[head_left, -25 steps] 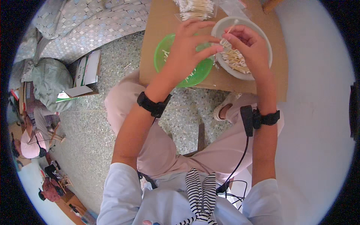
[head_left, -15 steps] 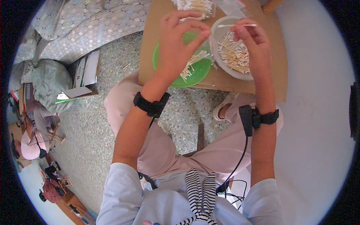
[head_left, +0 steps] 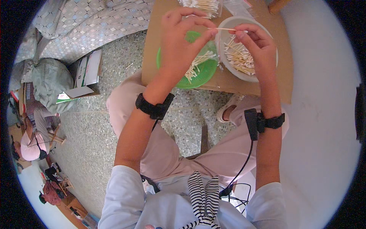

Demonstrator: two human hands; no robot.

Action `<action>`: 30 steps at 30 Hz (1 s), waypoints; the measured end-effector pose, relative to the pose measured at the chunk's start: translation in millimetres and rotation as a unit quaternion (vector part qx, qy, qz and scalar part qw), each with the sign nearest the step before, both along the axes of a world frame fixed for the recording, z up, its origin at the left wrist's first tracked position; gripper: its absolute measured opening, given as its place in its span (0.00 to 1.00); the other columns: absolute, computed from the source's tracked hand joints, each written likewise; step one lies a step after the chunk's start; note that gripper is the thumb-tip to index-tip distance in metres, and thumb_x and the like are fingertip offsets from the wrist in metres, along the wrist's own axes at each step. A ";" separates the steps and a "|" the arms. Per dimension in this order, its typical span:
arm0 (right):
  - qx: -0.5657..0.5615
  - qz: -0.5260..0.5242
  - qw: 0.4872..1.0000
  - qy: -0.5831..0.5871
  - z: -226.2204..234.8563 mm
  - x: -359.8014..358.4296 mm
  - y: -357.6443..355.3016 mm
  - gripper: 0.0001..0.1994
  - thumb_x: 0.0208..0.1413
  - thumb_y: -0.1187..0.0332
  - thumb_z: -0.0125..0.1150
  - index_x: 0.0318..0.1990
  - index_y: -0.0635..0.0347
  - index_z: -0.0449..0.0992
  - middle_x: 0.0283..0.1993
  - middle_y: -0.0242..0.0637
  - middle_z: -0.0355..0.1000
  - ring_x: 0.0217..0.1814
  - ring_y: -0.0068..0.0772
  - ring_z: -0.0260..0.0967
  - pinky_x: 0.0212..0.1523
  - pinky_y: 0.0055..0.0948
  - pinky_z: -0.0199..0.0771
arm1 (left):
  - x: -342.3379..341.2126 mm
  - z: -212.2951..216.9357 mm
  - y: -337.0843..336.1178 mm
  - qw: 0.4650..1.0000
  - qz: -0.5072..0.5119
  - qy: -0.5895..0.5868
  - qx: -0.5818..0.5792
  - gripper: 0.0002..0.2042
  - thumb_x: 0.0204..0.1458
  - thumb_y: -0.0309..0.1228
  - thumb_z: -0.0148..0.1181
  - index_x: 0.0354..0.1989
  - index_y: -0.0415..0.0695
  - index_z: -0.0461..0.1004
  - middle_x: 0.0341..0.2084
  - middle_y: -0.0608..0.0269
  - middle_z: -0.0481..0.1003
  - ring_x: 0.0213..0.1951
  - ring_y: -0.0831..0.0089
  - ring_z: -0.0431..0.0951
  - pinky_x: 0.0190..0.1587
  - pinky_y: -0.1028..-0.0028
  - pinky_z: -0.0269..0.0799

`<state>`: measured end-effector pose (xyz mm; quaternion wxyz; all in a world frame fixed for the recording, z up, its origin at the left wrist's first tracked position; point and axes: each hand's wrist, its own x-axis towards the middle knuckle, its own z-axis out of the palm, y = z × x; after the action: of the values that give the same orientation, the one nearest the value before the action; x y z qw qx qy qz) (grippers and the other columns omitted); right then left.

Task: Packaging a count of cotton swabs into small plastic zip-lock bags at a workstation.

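Observation:
Above the table, a cotton swab (head_left: 227, 29) lies nearly level between my two hands. My left hand (head_left: 181, 42) pinches its left end between thumb and forefinger. The thumb and fingers of my right hand (head_left: 260, 45) are closed on its right part, where a white tip shows. Under my left hand sits a green plastic basket (head_left: 207, 76) with several swabs, partly hidden by the hand and wrist. A round white bowl (head_left: 231, 73) full of loose swabs stands below my right hand.
A pile of swabs (head_left: 204, 7) and clear plastic bags (head_left: 236, 8) lie at the far side of the brown cardboard tabletop (head_left: 284, 82). A white wall (head_left: 320, 114) rises at right. An open carton (head_left: 87, 74) stands on the floor at left; other people sit farther left.
My right hand has brought the swab leftward and slightly down to my left fingertips, which now pinch its end. The left hand has barely moved.

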<state>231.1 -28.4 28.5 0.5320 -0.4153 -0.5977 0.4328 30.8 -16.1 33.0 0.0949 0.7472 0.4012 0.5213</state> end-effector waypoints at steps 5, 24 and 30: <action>-0.006 -0.041 0.999 -0.015 4.2 -3.4 0.2 0.09 0.55 0.69 0.62 0.42 0.63 0.78 0.37 0.32 0.78 0.41 0.21 0.73 0.44 0.20 0.71 | -8.9 0.6 2.2 0.997 0.027 0.049 0.061 0.08 0.41 0.31 0.69 0.31 0.49 0.79 0.40 0.66 0.75 0.48 0.64 0.69 0.55 0.63 0.61; -0.115 0.081 0.972 -0.189 -5.7 39.3 3.0 0.09 0.56 0.67 0.61 0.39 0.62 0.77 0.36 0.31 0.75 0.37 0.20 0.71 0.41 0.22 0.71 | -5.1 -34.1 -2.2 0.960 -0.063 0.261 -0.077 0.24 0.39 0.46 0.68 0.45 0.47 0.78 0.51 0.56 0.69 0.58 0.51 0.61 0.61 0.57 0.57; -0.044 0.010 0.965 -0.257 -2.7 40.5 7.1 0.08 0.55 0.67 0.61 0.38 0.61 0.78 0.33 0.31 0.76 0.36 0.20 0.72 0.39 0.23 0.72 | -4.7 -31.3 -2.9 0.968 -0.044 0.234 -0.080 0.20 0.36 0.41 0.70 0.39 0.46 0.80 0.50 0.61 0.67 0.58 0.54 0.59 0.60 0.58 0.57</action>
<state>271.6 -21.3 25.8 0.3379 -0.5295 -0.6986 0.3426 26.2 -19.0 1.7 0.0808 0.8552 0.4198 0.2932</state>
